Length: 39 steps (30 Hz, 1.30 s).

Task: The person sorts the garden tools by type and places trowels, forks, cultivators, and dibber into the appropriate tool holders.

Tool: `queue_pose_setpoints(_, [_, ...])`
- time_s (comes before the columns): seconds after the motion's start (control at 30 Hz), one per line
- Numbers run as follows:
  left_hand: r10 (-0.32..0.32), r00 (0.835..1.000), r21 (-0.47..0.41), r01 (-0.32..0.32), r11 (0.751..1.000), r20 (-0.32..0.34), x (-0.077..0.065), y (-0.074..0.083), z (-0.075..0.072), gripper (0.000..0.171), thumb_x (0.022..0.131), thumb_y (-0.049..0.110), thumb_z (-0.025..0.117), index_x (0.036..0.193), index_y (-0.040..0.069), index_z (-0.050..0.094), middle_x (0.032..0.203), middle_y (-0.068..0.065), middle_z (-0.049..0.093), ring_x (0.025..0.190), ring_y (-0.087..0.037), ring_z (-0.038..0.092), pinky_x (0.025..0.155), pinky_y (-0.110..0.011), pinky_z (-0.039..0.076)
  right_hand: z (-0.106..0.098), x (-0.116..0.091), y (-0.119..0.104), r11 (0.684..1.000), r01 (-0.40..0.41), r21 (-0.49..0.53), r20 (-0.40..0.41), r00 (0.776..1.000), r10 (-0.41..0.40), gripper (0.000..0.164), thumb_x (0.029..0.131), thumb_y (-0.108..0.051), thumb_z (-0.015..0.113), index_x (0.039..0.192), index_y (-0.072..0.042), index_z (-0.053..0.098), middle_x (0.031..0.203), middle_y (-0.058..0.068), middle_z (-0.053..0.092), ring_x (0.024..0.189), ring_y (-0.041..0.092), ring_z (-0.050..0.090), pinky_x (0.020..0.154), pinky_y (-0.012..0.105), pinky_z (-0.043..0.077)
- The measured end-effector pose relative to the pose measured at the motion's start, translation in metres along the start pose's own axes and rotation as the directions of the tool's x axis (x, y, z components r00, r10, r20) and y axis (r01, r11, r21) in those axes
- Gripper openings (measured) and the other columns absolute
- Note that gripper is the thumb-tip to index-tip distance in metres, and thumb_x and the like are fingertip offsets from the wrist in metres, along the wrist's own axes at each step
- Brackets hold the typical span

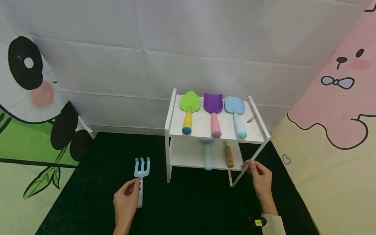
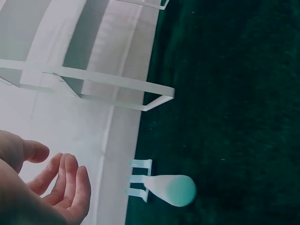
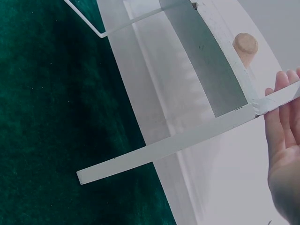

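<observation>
A light-blue hand fork (image 1: pixel 140 192) lies on the dark green cloth, tines toward the wall. My left hand (image 1: pixel 127 199) hovers over its handle. In the left wrist view that hand (image 2: pixel 61 183) is loosely curled, apart from the fork (image 2: pixel 171 190), with nothing between thumb and fingers. My right hand (image 1: pixel 261 179) grips the front right leg of a white two-tier rack (image 1: pixel 188 153). Seen from the right wrist, its fingers (image 3: pixel 285 119) pass behind the white bar, and the thumb is hidden. A brown handle (image 3: pixel 245 47) sticks out close to those fingers.
The top shelf bears a green trowel (image 1: pixel 190 102), a purple shovel (image 1: pixel 213 104) and a blue shovel (image 1: pixel 234 106). Below lie a light-blue handle (image 1: pixel 208 156) and a brown-handled tool (image 1: pixel 229 156). A white wall (image 1: pixel 132 75) stands behind the rack, with printed cartoon panels on both sides.
</observation>
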<state>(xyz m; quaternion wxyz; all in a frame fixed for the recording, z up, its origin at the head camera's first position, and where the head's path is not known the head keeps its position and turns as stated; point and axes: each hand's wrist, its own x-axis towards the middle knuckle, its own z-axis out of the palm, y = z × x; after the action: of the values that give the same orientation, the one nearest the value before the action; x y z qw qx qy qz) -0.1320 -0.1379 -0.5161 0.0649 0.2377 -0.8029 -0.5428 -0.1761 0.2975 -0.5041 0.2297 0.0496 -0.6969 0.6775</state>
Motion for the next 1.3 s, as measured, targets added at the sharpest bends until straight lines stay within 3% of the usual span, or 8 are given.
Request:
queue_pose_setpoints(0.23, [-0.042,0.999,0.007,0.042,0.999,0.005,0.007,-0.018,0.003,0.039,0.108,0.031,0.053,0.133,0.002,0.06,0.125,-0.024,0.063,0.11,-0.036,0.063,0.092,-0.054,0.052,0.0,0.0,-0.001,1.0,-0.004,-0.012,-0.002,1.0,0.004,0.026,0.108,-0.001,0.048,0.107,0.02,0.064,0.097,-0.001,0.076,0.09,0.011,0.073,0.088,0.022,0.057])
queue_pose_setpoints(0.57, [-0.154,0.987,-0.051,0.152,0.987,-0.036,0.018,-0.042,0.011,0.036,0.105,0.025,0.057,0.133,0.001,0.059,0.127,-0.024,0.06,0.11,-0.036,0.061,0.096,-0.054,0.051,0.001,-0.001,-0.001,1.0,-0.001,-0.02,0.005,1.0,0.001,0.026,0.108,-0.002,0.049,0.106,0.018,0.065,0.097,-0.001,0.075,0.091,0.011,0.073,0.089,0.022,0.057])
queue_pose_setpoints(0.73, [-0.175,0.984,-0.053,0.173,0.984,-0.036,0.021,-0.049,0.013,0.036,0.104,0.021,0.059,0.133,-0.001,0.059,0.127,-0.026,0.06,0.111,-0.038,0.06,0.098,-0.056,0.05,0.001,-0.001,0.0,1.0,0.002,-0.016,0.01,1.0,-0.001,0.026,0.108,-0.002,0.049,0.106,0.018,0.065,0.098,-0.001,0.075,0.092,0.011,0.072,0.089,0.022,0.057])
queue_pose_setpoints(1.17, [-0.226,0.973,0.033,0.225,0.974,0.046,0.026,-0.056,0.017,0.048,0.096,0.014,0.069,0.137,-0.006,0.053,0.131,-0.032,0.055,0.115,-0.045,0.058,0.095,-0.058,0.051,-0.001,-0.001,0.001,1.0,0.014,0.002,0.01,1.0,-0.014,0.025,0.108,0.001,0.047,0.106,0.019,0.064,0.099,0.0,0.075,0.091,0.012,0.073,0.089,0.021,0.057])
queue_pose_setpoints(1.3, [-0.213,0.974,0.086,0.206,0.975,0.078,0.028,-0.058,0.017,0.052,0.093,0.01,0.072,0.138,-0.007,0.051,0.132,-0.033,0.054,0.115,-0.045,0.058,0.093,-0.057,0.052,-0.001,0.0,0.002,1.0,0.003,-0.009,0.003,1.0,-0.003,0.025,0.108,-0.001,0.048,0.106,0.018,0.064,0.098,-0.001,0.075,0.091,0.011,0.073,0.09,0.022,0.057])
